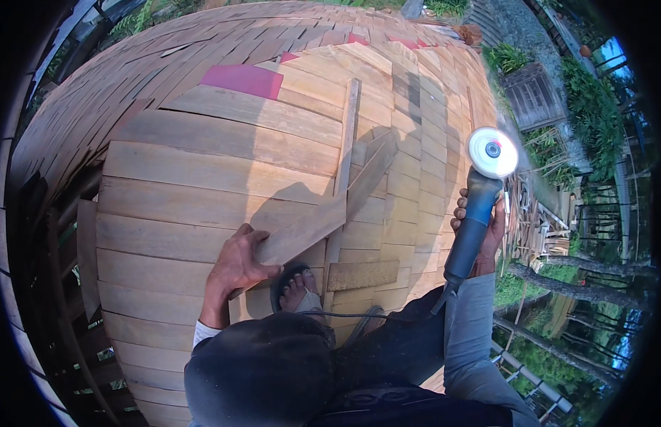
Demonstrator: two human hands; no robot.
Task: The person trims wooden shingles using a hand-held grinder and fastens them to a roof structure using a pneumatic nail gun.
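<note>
Grey-brown and flat, the wooden board in the head view slants ahead of your left hand, which pinches its near end, thumb and fingers closed. Well apart, your right hand wraps the blue-and-black cylindrical angle grinder, its round white disc beyond your fingers. You seem to be positioning the board; the next move likely calls for a steady left grip.

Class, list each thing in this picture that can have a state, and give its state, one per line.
Left hand: closed on a board's near end
Wooden board: held, crossing over the narrow batten
Right hand: wrapped around the angle grinder
Angle grinder: held, disc end up; spinning or not, cannot tell
Narrow batten: lying lengthwise across the shingles
Wooden shingles: laid in rows, partly shaded
Pink sheet: partly exposed
</note>
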